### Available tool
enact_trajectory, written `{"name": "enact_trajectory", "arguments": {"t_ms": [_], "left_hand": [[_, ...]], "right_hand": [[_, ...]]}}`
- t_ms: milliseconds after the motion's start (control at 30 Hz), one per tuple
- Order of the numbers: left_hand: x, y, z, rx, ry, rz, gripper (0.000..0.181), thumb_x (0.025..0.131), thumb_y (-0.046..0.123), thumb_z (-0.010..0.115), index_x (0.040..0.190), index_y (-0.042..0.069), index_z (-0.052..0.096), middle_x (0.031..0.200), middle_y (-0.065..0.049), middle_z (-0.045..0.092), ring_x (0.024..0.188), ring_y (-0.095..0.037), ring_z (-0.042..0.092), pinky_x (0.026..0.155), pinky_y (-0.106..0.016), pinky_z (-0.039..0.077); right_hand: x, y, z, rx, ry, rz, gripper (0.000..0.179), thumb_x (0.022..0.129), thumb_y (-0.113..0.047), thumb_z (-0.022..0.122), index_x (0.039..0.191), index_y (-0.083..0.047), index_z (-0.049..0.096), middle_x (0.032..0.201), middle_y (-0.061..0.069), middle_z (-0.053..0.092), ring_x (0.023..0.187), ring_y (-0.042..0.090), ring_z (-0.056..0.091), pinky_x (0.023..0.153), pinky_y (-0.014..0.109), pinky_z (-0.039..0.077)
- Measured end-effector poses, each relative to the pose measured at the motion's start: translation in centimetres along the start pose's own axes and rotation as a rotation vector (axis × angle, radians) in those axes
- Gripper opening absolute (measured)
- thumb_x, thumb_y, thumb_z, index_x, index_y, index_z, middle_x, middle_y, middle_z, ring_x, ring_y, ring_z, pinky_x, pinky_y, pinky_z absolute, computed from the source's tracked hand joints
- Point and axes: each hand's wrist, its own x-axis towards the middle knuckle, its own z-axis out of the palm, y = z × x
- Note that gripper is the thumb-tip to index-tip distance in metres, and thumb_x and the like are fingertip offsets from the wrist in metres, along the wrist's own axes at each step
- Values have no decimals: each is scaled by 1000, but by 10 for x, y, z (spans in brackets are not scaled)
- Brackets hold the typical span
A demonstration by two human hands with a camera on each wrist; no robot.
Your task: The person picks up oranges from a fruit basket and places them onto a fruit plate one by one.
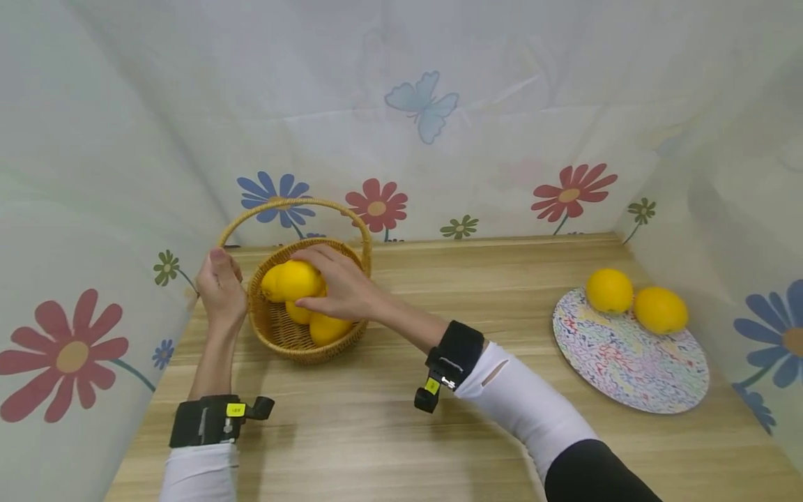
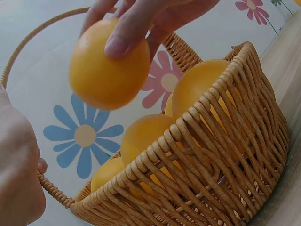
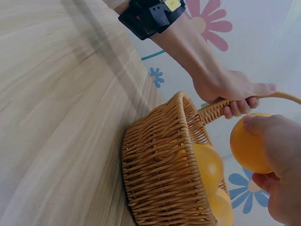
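With the left hand (image 1: 222,293) curled round the handle (image 1: 295,201) at ten o'clock, steady the wicker basket (image 3: 153,169). With one lemon (image 1: 297,280) pinched in the right hand (image 1: 341,282), thumb (image 2: 126,35) opposite curled fingers (image 2: 95,18), above the basket's eleven o'clock, guide gently past rim (image 2: 189,116) and other lemons (image 1: 329,330).

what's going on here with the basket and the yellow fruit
A person's left hand grips the handle of a wicker basket, while the right hand holds a yellow fruit over it. More yellow fruits lie inside. Off to the right, two others rest on a patterned plate.
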Motion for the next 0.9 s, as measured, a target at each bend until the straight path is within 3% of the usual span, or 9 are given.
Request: {"name": "enact_trajectory", "arguments": {"t_ms": [300, 533, 900], "left_hand": [[0, 1, -4, 15, -18, -22, 57, 108, 82, 45, 78, 34, 47, 63, 14, 43, 57, -7, 34, 59, -23, 30], [1, 4, 1, -13, -41, -39, 58, 107, 82, 47, 79, 32, 47, 64, 13, 42, 58, -8, 34, 60, -23, 31], [0, 6, 1, 13, -1, -29, 59, 106, 84, 46, 78, 33, 46, 63, 15, 42, 57, -5, 33, 57, -20, 29]], "right_hand": [[-33, -4, -19, 91, 115, -21, 71, 96, -25, 92, 156, -6, 58, 160, 13, 60, 144, 30, 62, 119, 41, 59], [-74, -2, -43, 80, 215, -46, 72, 91, -21, 97, 151, -3, 60, 155, 17, 65, 142, 33, 65, 116, 44, 61], [-149, 23, -66, 80, 301, 97, 77, 84, -10, 102, 145, 2, 57, 150, 22, 65, 133, 37, 68, 102, 50, 68]]}}
